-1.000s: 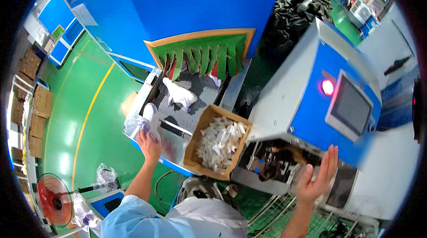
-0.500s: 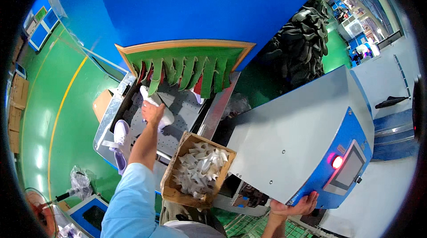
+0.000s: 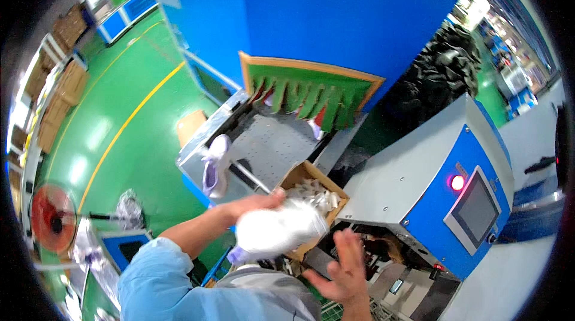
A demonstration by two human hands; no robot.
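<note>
My left hand (image 3: 254,204) grips a white shoe (image 3: 278,231) with a pale purple part at one end, smeared by motion. It hangs close to my body, partly over a cardboard box (image 3: 340,208) of white scraps (image 3: 314,194). My right hand (image 3: 342,270) is empty beside the shoe, its fingers spread. Another white shoe with purple lining (image 3: 217,168) rests on the left edge of the perforated metal bed (image 3: 269,144). Beyond that, green strips (image 3: 311,102) hang across the opening of a blue machine, partly hiding further shoes.
A grey-and-blue machine (image 3: 413,171) with a screen (image 3: 473,213) and a lit red lamp (image 3: 457,182) stands at right. Dark shoe-shaped pieces (image 3: 440,69) are heaped behind it. A red fan (image 3: 53,218) stands at lower left. Cartons (image 3: 63,96) line the far left.
My left hand has lifted the shoe off the metal bed and brought it toward my body. My right hand has let go of the grey-and-blue machine's edge and moved left. The view has shifted.
</note>
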